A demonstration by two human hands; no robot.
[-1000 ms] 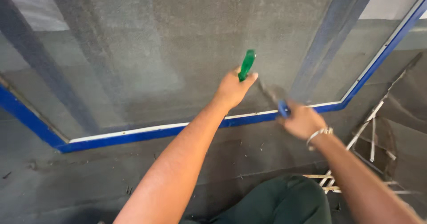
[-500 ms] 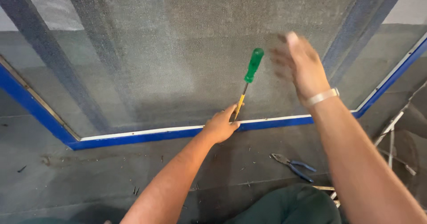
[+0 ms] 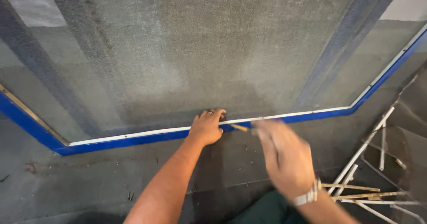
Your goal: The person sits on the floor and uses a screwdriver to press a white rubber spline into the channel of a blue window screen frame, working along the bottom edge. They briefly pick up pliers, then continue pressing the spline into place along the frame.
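Observation:
A large screen of grey mesh (image 3: 213,50) in a blue frame (image 3: 133,139) lies in front of me, with a white strip (image 3: 133,134) along its near inner edge. My left hand (image 3: 207,127) rests flat on that edge, fingers over the strip and the mesh. My right hand (image 3: 284,157), blurred by motion, is just to its right and closed around a screwdriver. Only the screwdriver's yellowish shaft (image 3: 240,127) shows, pointing at my left hand; its handle is hidden in my fist. A metal bracelet (image 3: 307,198) is on my right wrist.
The frame lies on a dark grey floor (image 3: 89,184) with small bits of debris. Several thin white and wooden strips (image 3: 364,190) lie loose at the lower right. My green trouser leg (image 3: 262,210) shows at the bottom edge.
My left hand let go of the screwdriver's shaft and pressed flat on the frame edge. My right hand came down from above the mesh and now has the screwdriver low at the frame.

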